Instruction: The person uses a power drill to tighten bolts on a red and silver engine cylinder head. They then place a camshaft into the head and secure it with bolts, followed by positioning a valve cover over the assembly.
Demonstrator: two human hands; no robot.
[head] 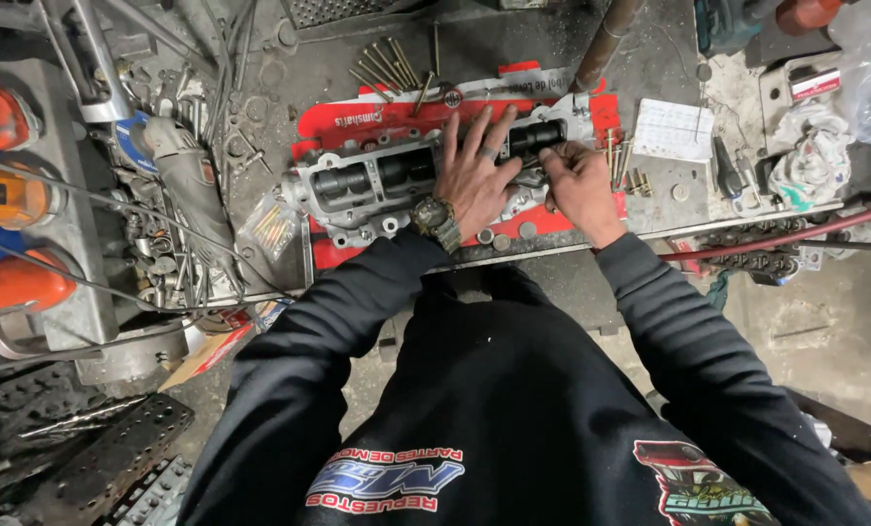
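Left hand (474, 175) spread flat, fingers wide, palm down on the middle of an aluminium cylinder head (377, 190); wristwatch (437, 222) at the wrist, ring on one finger. Right hand (580, 185) just beside it, fingers curled narrow and pinched at the head's right end, fingertips touching the dark camshaft (538, 134) seated along the top; whether anything small sits in that pinch cannot be told. Cylinder head lying lengthwise under both hands, resting on a red printed sheet (552, 219) spread over a grimy workbench (513, 49). Beyond the left fingertips, a fan of long head bolts (387, 66). Just right of the right hand, a few short studs and bolts (623, 161), then a white paper pad (674, 129), and farther out a crumpled rag (811, 161). Well left of the left hand, an angle grinder (187, 170) among loose cables, and orange power tools (12, 282) at the far edge. Near the right forearm, a red hose (786, 237) running along the bench edge.
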